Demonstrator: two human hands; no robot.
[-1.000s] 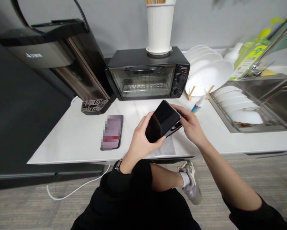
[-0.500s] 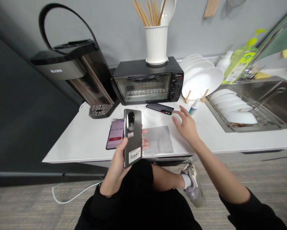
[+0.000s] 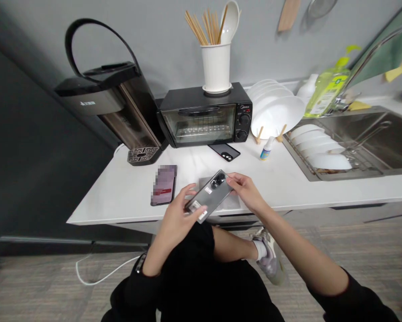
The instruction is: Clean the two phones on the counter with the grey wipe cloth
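Observation:
Between my two hands is a grey smartphone (image 3: pixel 211 196), tilted, its back with the camera bump and white stickers facing up. My left hand (image 3: pixel 179 214) grips its lower end, thumb over the stickers. At the upper right corner by the cameras, my right hand (image 3: pixel 243 188) pinches the phone's edge. Beneath it, partly covered, a grey cloth (image 3: pixel 230 202) lies on the counter. A dark phone case (image 3: pixel 228 152) with camera holes rests in front of the toaster oven. Left of my hands lies another phone (image 3: pixel 165 185), its screen lit and partly blurred out.
On the white counter (image 3: pixel 113 203) stand a water dispenser (image 3: pixel 120 107), a toaster oven (image 3: pixel 204 118) bearing a chopstick holder (image 3: pixel 216 67), racked plates (image 3: pixel 277 116) and a small spray bottle (image 3: pixel 267 149). At right is a sink (image 3: pixel 382 147) with bowls (image 3: pixel 321 143) in it.
The grey smartphone has gone from upright in my left hand to tilted right and lower. My right hand has come from near the case to grip the phone's corner.

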